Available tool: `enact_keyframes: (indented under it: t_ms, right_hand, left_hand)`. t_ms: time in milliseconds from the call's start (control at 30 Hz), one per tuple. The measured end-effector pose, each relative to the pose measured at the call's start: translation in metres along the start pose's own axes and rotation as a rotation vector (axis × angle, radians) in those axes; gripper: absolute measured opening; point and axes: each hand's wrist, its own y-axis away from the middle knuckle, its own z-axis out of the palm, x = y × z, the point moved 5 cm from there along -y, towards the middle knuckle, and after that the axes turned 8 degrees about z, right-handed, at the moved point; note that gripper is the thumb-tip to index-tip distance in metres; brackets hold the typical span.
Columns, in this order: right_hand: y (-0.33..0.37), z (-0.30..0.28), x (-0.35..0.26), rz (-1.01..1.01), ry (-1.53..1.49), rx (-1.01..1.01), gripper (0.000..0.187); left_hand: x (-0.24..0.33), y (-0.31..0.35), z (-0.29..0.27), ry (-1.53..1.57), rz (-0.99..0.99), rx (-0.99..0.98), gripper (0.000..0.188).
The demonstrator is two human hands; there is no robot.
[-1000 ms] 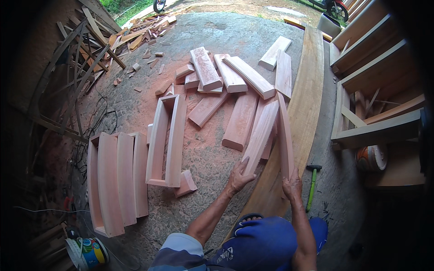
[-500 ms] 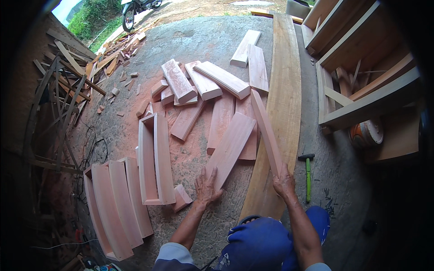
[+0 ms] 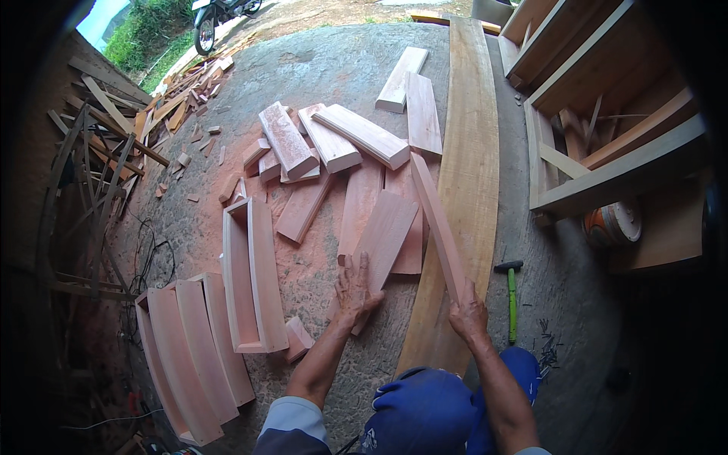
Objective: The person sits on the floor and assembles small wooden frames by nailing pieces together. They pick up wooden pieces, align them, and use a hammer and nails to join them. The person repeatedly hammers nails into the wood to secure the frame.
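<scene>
From the head camera, looking down at a rough grey concrete floor (image 3: 307, 265) dusted with pink sawdust: the person's right hand (image 3: 469, 312) closes around the near end of a long, narrow-looking pinkish wooden board (image 3: 438, 227), seen mostly edge-on. This board slants away to the upper left, its far end near a loose pile of similar boards. Beneath its near part, a long, wide, yellow-brown plank (image 3: 474, 129) runs up the floor.

The left hand (image 3: 353, 297) has its fingers spread apart over the near end of a flat, smooth, pale pink wooden board (image 3: 387, 227), which lies aslant on other boards; whether the palm presses on it, I cannot tell.

Both boards look stiff, fairly light and hard to damage, though the sawdust may make their faces slippery. The long edges near the middle seem the best hold for balance; an end grip probably lets the far end dip.

At left stands an open, rectangular pink wooden frame (image 3: 267, 280); at right lies a green-handled hammer (image 3: 512, 303).
</scene>
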Motion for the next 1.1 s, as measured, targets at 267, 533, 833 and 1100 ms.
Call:
enact_keyframes:
  t_ms: [267, 533, 833, 1100]
  right_hand:
    - [-0.009, -0.022, 0.038, -0.004, -0.467, -0.118, 0.058]
    - [-0.028, -0.025, 0.027, -0.012, 0.163, 0.047, 0.056]
    - [-0.325, -0.002, -0.207, -0.375, -0.191, -0.004, 0.051]
    - [-0.585, 0.127, -0.332, -0.115, 0.132, 0.069, 0.088]
  left_hand:
    - [-0.007, -0.058, -0.025, 0.178, 0.007, 0.249, 0.084]
    - [-0.046, -0.238, -0.041, 0.124, -0.095, 0.355, 0.088]
    - [-0.012, -0.280, -0.043, -0.049, -0.147, 0.336, 0.074]
    - [-0.031, -0.265, -0.052, 0.015, -0.182, 0.329, 0.075]
